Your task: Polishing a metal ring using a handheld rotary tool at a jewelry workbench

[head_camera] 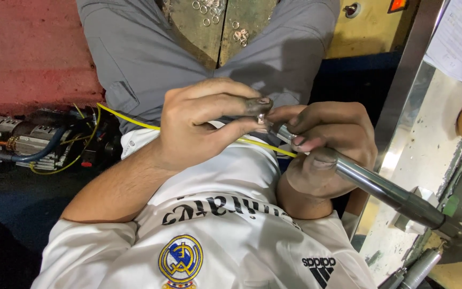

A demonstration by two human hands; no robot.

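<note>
My right hand [327,144] is closed around a long steel rod-shaped tool [386,190] that slants from the lower right up to the middle of the view. At the tool's narrow tip [279,130], my left hand [204,120] pinches a small shiny metal piece [261,116] between thumb and forefinger. The fingertips of both hands are dark with grime and meet at the tip. Both hands hover over my lap, above my white shirt [215,225] and grey trousers [151,53].
Several small metal rings [215,13] lie on a brass-coloured surface between my knees. A thin yellow cable [126,119] crosses my lap. Grey fittings with blue hoses [28,142] sit at the left under a red surface [28,48]. A metal bench edge [402,91] and papers [461,37] stand at the right.
</note>
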